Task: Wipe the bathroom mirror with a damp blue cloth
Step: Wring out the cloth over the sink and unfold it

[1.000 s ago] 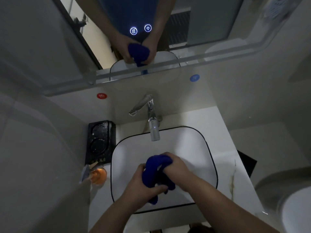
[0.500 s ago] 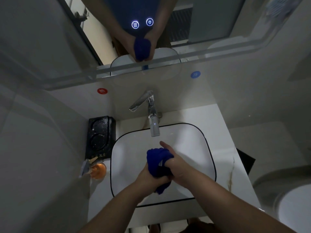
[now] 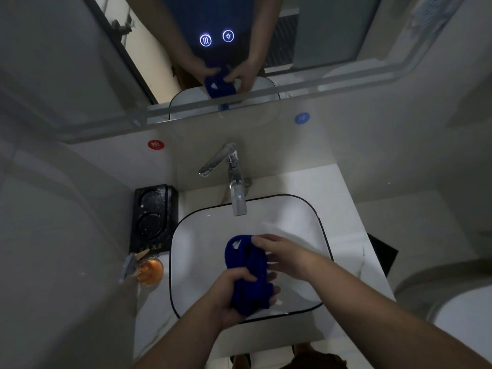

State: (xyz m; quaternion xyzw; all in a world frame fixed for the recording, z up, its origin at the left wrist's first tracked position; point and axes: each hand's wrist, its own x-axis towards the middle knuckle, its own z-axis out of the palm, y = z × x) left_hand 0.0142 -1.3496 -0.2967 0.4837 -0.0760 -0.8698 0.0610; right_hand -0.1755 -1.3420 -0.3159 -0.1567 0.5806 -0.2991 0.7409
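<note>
A bunched blue cloth [image 3: 246, 265] hangs over the white sink basin [image 3: 191, 262], below the tap. My left hand [image 3: 229, 296] is clenched around its lower part. My right hand [image 3: 285, 258] holds the upper part with fingers spread along the cloth. The bathroom mirror [image 3: 332, 30] fills the top of the view and reflects both hands and the cloth. Two lit touch icons glow on its glass.
A chrome tap [image 3: 234, 179] stands behind the basin. A black tray [image 3: 153, 217] and an orange bottle [image 3: 149, 270] sit left of the sink. A red sticker [image 3: 155, 144] and a blue sticker [image 3: 302, 118] mark the wall. A toilet [image 3: 460, 320] is at the lower right.
The cloth has loosened from a tight twist. My right hand has opened its fingers and slid toward the top of the cloth, while my left hand has dropped lower along it.
</note>
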